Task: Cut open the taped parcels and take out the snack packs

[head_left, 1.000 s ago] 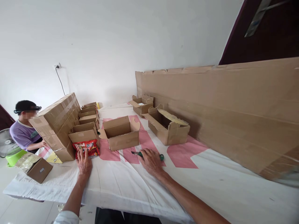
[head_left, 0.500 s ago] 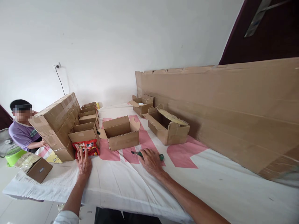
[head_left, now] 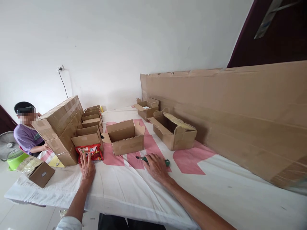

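Observation:
My left hand (head_left: 87, 168) lies with its fingers spread on a shiny red food packet (head_left: 96, 153), which rests against the front of an open cardboard box. To the right, my right hand (head_left: 155, 166) is closed over a green utility knife (head_left: 167, 162) on the cloth. The knife's dark blade end points left, and its green rear end sticks out beyond the hand. An open cardboard box (head_left: 128, 147) with raised flaps stands just beyond and between both hands. What is inside it cannot be made out.
Taped boxes (head_left: 57, 123) are stacked at the left, beside a row of open boxes (head_left: 92, 121). A small carton (head_left: 42, 175) lies near the table edge. Two more open boxes (head_left: 178, 140) stand along a tall cardboard sheet (head_left: 230, 105). A person (head_left: 27, 137) sits at the far left.
The view has shifted very slightly. Both hands, the packet and the utility knife keep their places on the table.

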Motion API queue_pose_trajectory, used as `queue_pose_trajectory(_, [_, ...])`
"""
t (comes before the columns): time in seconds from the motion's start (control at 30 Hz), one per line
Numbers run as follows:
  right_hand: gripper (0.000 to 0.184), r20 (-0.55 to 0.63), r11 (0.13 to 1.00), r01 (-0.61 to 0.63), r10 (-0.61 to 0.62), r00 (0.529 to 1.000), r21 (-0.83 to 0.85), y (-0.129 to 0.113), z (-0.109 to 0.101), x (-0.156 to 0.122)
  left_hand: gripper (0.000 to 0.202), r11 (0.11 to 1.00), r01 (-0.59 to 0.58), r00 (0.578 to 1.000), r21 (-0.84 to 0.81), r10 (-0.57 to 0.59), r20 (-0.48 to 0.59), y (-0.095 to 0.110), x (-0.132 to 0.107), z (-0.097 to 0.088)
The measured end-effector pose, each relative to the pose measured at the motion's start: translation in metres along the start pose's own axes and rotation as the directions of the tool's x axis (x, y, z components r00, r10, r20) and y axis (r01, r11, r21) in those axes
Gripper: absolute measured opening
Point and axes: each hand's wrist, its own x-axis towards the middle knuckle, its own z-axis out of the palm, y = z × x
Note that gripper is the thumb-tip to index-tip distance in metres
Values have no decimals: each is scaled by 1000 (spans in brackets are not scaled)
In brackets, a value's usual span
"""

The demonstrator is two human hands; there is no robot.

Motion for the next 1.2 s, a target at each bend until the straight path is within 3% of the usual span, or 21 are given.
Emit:
queue_pose_trajectory(0.37, [12,59,1000,-8,7,998,19,3,2,0,64,1000,5,1000,1,-5,8,2,-2,-3])
queue_pose_trajectory(1.2, [8,60,998,-42,40,997,44,-3,-3,6,60,1000,-2,1000,-6,2,9,4,4,-9])
